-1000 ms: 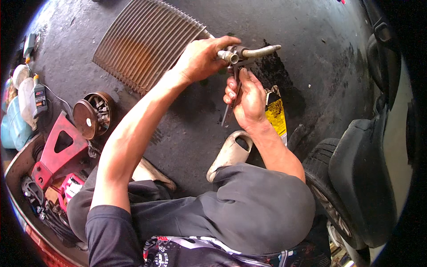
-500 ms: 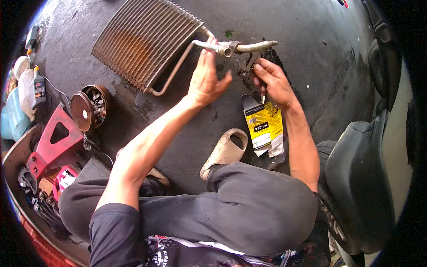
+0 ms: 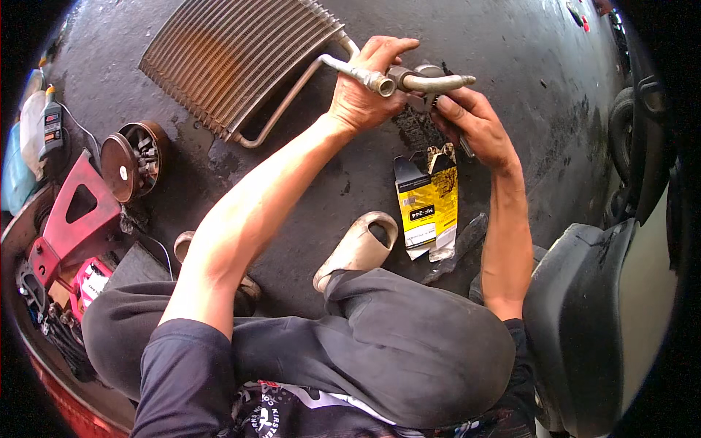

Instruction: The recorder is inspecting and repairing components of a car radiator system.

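Observation:
A finned metal cooler (image 3: 226, 73) lies on the floor at the top left, with pipes running right to a metal fitting (image 3: 384, 85) and a curved pipe end (image 3: 445, 82). My left hand (image 3: 365, 95) grips the pipe at the fitting, fingers over its far side and index finger extended. My right hand (image 3: 482, 128) is closed on an adjustable wrench (image 3: 431, 101), whose head is at the nut under the curved pipe; whether the jaws are fully seated is hidden.
A torn yellow box (image 3: 427, 208) lies near my pale slipper (image 3: 354, 248). At left are a round tin of fittings (image 3: 146, 162), bottles (image 3: 51, 124), a red metal bracket (image 3: 77, 219) and a parts tray (image 3: 18, 248). Black car bodywork and tires (image 3: 577, 314) line the right.
My left hand came off the fitting, then moved up onto it again. My right hand moved rightward and up with the wrench. The yellow box has come further into view.

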A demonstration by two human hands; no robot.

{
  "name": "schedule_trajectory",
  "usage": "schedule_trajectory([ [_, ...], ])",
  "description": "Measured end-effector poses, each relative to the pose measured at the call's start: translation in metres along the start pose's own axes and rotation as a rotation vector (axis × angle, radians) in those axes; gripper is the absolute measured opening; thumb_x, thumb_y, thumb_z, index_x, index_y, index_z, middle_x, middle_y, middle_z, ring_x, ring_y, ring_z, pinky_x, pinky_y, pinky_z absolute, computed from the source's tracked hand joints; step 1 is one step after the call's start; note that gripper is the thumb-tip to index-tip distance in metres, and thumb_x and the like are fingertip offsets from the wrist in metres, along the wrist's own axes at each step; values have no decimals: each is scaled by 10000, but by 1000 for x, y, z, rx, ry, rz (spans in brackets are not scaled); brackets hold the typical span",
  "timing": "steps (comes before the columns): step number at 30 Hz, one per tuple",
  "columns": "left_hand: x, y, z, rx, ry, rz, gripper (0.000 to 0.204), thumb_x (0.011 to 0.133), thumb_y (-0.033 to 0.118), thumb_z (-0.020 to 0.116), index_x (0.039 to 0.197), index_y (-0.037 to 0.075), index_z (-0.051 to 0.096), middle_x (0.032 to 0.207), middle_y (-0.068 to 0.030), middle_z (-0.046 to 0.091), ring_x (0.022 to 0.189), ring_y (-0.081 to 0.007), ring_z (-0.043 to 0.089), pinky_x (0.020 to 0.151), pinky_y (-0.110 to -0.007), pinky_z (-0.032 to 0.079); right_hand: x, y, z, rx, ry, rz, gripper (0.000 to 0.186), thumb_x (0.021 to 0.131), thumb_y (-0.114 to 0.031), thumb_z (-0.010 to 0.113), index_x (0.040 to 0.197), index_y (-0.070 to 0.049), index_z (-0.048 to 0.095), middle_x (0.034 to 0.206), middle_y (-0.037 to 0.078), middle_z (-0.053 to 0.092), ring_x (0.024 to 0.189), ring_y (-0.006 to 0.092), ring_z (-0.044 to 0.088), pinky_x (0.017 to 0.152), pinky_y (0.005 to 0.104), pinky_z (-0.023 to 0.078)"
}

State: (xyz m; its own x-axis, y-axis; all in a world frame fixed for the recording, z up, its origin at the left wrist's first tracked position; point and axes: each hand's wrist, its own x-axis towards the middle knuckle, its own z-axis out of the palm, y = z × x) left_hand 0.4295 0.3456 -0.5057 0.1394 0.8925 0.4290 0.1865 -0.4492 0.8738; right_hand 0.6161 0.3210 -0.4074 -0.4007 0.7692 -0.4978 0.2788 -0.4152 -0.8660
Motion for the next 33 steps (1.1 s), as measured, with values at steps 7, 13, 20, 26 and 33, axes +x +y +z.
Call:
schedule_trajectory([
  [7, 7, -8, -4, -128, -73, -56, 639, 624, 14, 731, 1233, 111, 565, 1028, -103, 617, 903, -242, 634, 808, -340, 533, 6, 2, 6, 24, -5, -31, 302, 986, -227, 540, 1223, -50, 603, 799, -71, 524, 660, 27, 442, 568, 191, 362],
  [13, 18, -20, -13, 60, -171, 214, 523, 661, 49, 719, 1173, 107, 625, 1060, -138, 637, 964, -326, 642, 847, -375, 530, 2, -9, 11, 55, 14, 81, 306, 982, -264, 550, 1192, -51, 615, 768, -58, 546, 640, 25, 445, 537, 190, 347],
  [20, 20, -22, -12, -41, -340, 4, 512, 666, 96, 718, 1169, 124, 624, 980, -107, 703, 893, -288, 693, 765, -371, 559, 6, 0, 3, 8, 16, 74, 275, 986, -254, 546, 1168, -49, 571, 796, 4, 598, 610, 66, 498, 513, 212, 375],
  [26, 22, -29, -15, -37, -396, 62, 466, 654, 86, 679, 1117, 121, 631, 939, -114, 706, 852, -287, 698, 737, -356, 561, 7, 2, 6, 27, 24, 47, 279, 987, -280, 540, 1114, -49, 631, 696, -88, 483, 594, 19, 399, 513, 203, 308],
  [33, 22, -29, -15, -45, -375, 76, 412, 656, 53, 651, 1064, 108, 646, 917, -117, 704, 864, -288, 694, 741, -363, 558, 11, 12, 11, 104, -15, 0, 289, 1000, -229, 518, 1212, -46, 587, 807, -62, 542, 624, 31, 430, 528, 196, 329],
])
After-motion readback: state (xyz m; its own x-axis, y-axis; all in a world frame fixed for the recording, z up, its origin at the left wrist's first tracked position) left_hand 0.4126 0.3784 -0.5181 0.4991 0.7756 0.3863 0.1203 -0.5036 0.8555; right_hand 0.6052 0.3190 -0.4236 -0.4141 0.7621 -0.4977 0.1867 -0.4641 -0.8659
